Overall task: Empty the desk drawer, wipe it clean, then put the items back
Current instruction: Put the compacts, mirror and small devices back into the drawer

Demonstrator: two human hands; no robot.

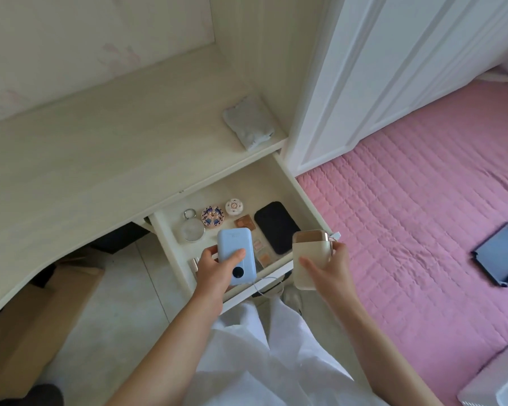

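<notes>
pale wood-grain surface [100, 148] runs along the wall, with a folded grey cloth [248, 123] lying at its right end. below that end the desk drawer [302, 197] stands pulled out over the floor, beside a pink quilted bed [408, 215] that carries a dark tablet [500, 254]. inside the drawer lie a round keyring case [191, 229], two decorated round compacts [212, 217], a black phone-shaped case [273, 227] and some small cards [243, 222]. the left hand [214, 269] has its grip closed around a light blue power bank [236, 256], thumb across its face, above the drawer's front. the right hand [324, 266] grips a cream and rose-gold power bank [310, 259], just over the drawer's front right corner.
</notes>
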